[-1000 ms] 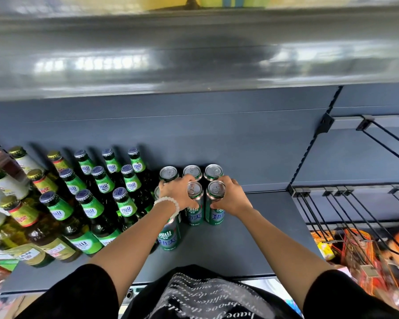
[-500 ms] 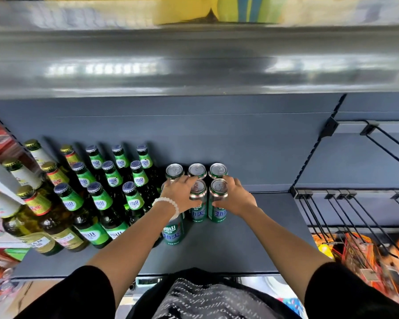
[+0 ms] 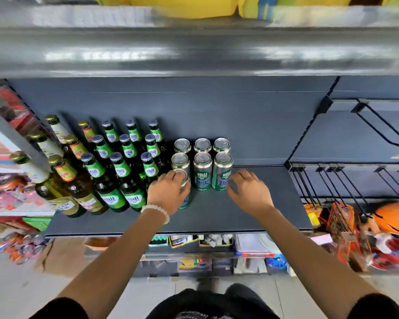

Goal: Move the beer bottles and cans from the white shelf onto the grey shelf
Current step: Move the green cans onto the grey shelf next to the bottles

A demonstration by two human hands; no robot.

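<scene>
Left hand: grips the front can from above.
Right hand: fingers spread, empty, beside the right can.
Shelf: grey.

Black short sleeves on bare forearms, with a white beaded bracelet at the left wrist.

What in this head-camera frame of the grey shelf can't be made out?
- Front green beer can: the left hand covers most of it, so the label is unreadable.
- White shelf: not identifiable in the head view.
- Goods below the grey metal shelf: motion-blurred, too small to name.
- Yellow items on top: cut off by the upper edge.
- Right hand: whether its fingers touch the neighbouring can is unclear.
</scene>
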